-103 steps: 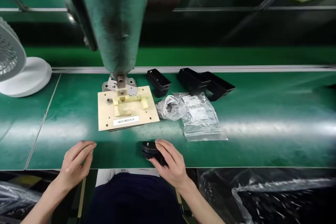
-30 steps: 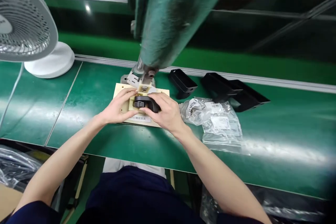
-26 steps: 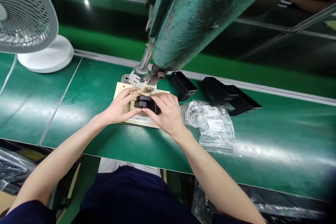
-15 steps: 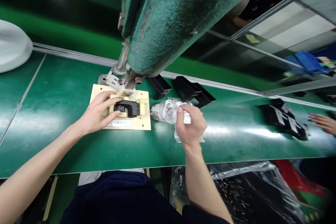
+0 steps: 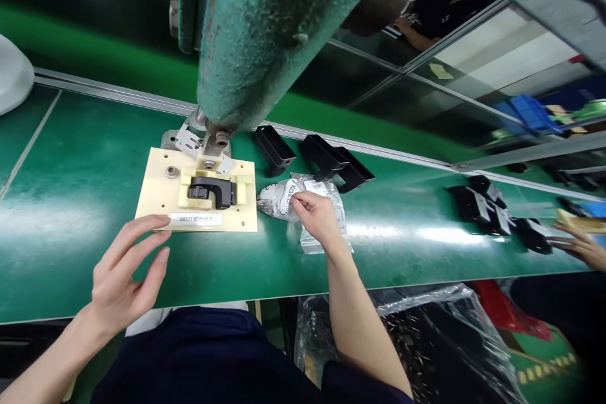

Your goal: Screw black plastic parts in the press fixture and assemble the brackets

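My left hand hovers by the lower left corner of a cream fixture plate, its fingers apart with nothing in them. On that plate, a black curved plastic part sits in a raised cream holder. To the right, my right hand pinches the plastic of a clear printed bag, thumb and fingertips together. Small dark pieces show through the bag's left end, too small to name. Above the plate stands a metal clamp-like bracket, below a thick green machine column.
Black box-shaped housings lie behind the bag. Several more black parts rest further right, near another person's hand. A plastic-lined container with dark contents stands below the table's front edge. A white rounded object is at far left.
My left hand has come off the black part and moved down and left, its fingers spreading. My right hand still pinches at the bag, now lower over it. The view has shifted slightly.
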`<state>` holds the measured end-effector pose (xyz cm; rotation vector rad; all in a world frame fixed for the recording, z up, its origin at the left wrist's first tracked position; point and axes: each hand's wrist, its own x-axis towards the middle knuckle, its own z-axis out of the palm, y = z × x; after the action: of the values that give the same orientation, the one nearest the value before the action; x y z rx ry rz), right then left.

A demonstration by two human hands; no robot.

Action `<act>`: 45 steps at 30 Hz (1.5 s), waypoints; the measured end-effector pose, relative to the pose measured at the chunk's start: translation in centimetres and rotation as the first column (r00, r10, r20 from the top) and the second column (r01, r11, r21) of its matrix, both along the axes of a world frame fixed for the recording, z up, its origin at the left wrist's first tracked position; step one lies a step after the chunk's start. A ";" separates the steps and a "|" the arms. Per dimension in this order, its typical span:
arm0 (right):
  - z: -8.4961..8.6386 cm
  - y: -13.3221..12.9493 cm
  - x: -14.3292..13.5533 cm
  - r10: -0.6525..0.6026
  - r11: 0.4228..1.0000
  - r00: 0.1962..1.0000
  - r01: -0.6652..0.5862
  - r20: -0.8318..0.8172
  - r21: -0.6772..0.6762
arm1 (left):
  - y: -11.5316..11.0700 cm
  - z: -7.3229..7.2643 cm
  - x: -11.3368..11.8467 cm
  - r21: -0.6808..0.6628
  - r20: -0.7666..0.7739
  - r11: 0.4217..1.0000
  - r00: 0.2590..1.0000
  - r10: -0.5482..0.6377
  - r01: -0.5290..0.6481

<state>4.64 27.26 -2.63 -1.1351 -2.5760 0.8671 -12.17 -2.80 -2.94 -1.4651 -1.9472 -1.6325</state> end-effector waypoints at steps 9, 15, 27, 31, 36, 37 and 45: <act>0.2 -0.4 1.2 -0.218 0.944 0.918 0.112 -0.332 -0.310 | 1.7 0.3 2.0 0.021 0.029 0.994 0.993 -0.112 0.112; 2.5 -3.8 2.4 -0.326 0.899 0.821 0.115 -0.469 -0.422 | 1.8 0.0 3.1 0.016 0.123 0.992 0.984 -0.129 0.128; 3.1 -13.4 -2.0 -0.163 0.830 0.831 -0.176 -0.531 -0.529 | 4.5 1.8 3.9 -0.043 0.336 0.989 0.935 -0.116 0.138; 3.5 -14.8 -3.1 0.095 0.949 0.876 -0.223 -0.473 -0.224 | 4.3 1.6 3.4 -0.112 0.409 0.982 0.908 -0.092 0.150; 3.8 -15.9 -4.2 0.309 0.951 0.850 -0.269 -0.426 0.151 | 3.8 1.7 3.2 -0.135 0.562 0.983 0.826 -0.030 0.128; 3.7 -16.1 -4.4 0.311 0.950 0.848 -0.269 -0.430 0.156 | 3.8 1.8 3.1 -0.131 0.640 0.983 0.768 -0.017 0.131; 3.6 -15.8 -4.3 0.113 0.893 0.830 -0.325 -0.546 -0.311 | 4.0 2.4 2.2 0.112 0.993 0.968 -0.060 -0.101 0.223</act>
<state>0.30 11.49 0.93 -0.5509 -2.1507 1.5583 -10.02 1.24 -0.59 -0.1184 -2.3467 -3.4395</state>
